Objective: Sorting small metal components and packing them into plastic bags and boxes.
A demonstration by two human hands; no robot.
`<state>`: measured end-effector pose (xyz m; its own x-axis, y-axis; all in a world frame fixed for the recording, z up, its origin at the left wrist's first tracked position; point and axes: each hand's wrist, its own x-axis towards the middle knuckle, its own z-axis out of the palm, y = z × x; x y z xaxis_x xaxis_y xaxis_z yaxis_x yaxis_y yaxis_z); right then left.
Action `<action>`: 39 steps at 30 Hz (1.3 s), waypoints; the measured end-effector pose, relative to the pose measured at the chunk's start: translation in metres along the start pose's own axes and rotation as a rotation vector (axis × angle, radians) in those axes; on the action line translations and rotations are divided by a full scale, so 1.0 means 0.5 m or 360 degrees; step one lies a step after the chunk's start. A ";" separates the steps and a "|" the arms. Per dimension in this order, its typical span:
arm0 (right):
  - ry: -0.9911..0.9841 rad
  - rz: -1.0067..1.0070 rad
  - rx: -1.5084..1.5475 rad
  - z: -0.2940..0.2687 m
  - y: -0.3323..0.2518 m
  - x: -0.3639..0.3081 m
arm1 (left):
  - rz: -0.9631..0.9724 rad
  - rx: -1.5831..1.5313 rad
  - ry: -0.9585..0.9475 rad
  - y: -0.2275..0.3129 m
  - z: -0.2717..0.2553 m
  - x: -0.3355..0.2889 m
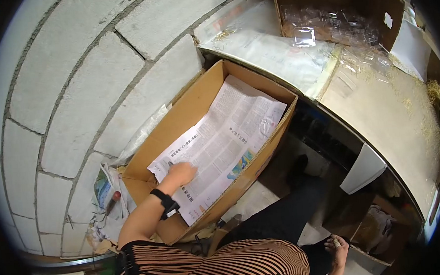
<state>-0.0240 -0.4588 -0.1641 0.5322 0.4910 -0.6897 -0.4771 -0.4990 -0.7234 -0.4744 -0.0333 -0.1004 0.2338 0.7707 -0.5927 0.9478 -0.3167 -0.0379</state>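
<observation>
The left hand (182, 174), arm (144, 217) extended, touched the newspaper sheet (220, 137) lying inside the carton (183, 114); its grip could not be told. The right hand (338, 247) hung curled near the thigh (280, 209), contents unclear. Walls (262, 86) edged the sheet; the carton's top stood open.

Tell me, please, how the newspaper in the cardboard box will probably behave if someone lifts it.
The newspaper is probably floppy and light, since it looks like broad, thin paper. It might brush the walls of the cardboard box, because it spans most of the bottom. It could crease where the left hand touches it.
</observation>
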 end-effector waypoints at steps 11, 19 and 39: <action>0.0160 0.0042 -0.0107 0.014 0.013 -0.067 | 0.0544 -0.0281 0.0875 0.197 -0.020 0.231; 0.0231 0.0133 -0.0146 0.058 0.009 -0.077 | 0.0352 -0.0360 0.0722 0.127 0.052 0.246; 0.0069 0.0026 -0.0472 0.110 -0.027 -0.017 | 0.0236 -0.0825 0.1322 0.195 -0.101 0.423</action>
<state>-0.0605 -0.4169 -0.1503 0.5585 0.4537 -0.6944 -0.2641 -0.6963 -0.6674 -0.3216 0.1268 -0.1890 0.2478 0.9486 0.1971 0.8277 -0.3130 0.4657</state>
